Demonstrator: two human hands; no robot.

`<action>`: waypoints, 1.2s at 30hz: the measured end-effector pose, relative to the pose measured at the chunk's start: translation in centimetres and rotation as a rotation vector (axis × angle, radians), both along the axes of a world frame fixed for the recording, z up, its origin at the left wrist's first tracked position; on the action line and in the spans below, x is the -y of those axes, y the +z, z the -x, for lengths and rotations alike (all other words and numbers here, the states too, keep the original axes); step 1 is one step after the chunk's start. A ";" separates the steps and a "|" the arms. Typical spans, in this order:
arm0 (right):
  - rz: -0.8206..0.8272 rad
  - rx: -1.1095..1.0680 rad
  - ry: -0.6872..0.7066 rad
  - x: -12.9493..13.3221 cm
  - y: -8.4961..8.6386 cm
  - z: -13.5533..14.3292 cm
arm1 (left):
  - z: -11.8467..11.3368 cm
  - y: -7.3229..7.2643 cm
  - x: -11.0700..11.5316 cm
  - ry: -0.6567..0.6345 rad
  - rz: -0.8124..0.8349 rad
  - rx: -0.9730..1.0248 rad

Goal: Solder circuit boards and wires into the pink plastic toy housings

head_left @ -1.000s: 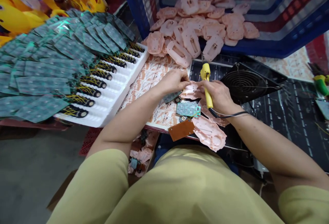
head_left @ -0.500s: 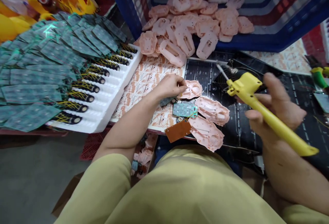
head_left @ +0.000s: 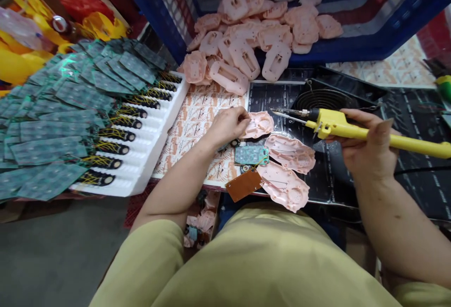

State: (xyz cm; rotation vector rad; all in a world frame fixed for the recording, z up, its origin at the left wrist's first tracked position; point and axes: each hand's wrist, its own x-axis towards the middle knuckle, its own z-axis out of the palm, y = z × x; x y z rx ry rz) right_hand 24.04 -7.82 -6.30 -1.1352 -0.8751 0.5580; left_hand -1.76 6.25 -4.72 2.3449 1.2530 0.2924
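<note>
Left fingers [head_left: 244, 120] pinched narrow at left end of pink shell [head_left: 259, 125]; right fingers [head_left: 369, 133] wrapped around yellow soldering iron [head_left: 334, 126], tip near shell.

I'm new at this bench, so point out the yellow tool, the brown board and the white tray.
Yellow tool [head_left: 333, 121]: head view, on its body.
Brown board [head_left: 244, 185]: head view, middle of its face.
White tray [head_left: 152, 138]: head view, bare right side.

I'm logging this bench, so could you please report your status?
Left hand at pink shell. Right hand gripping yellow soldering iron, tip near shell. Green circuit board nearby.
</note>
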 end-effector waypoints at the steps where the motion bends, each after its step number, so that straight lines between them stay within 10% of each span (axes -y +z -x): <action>1: 0.039 0.009 -0.001 0.1 0.2 0.0 | -0.1 0.1 0.2 0.007 -0.023 -0.034; 12: -0.009 0.887 -0.016 1.9 0.9 0.7 | -0.9 -1.0 0.5 -0.048 -0.181 -0.094; 36: -0.057 0.903 0.151 -0.8 -0.3 -0.9 | -1.3 -1.2 0.8 -0.090 -0.224 -0.119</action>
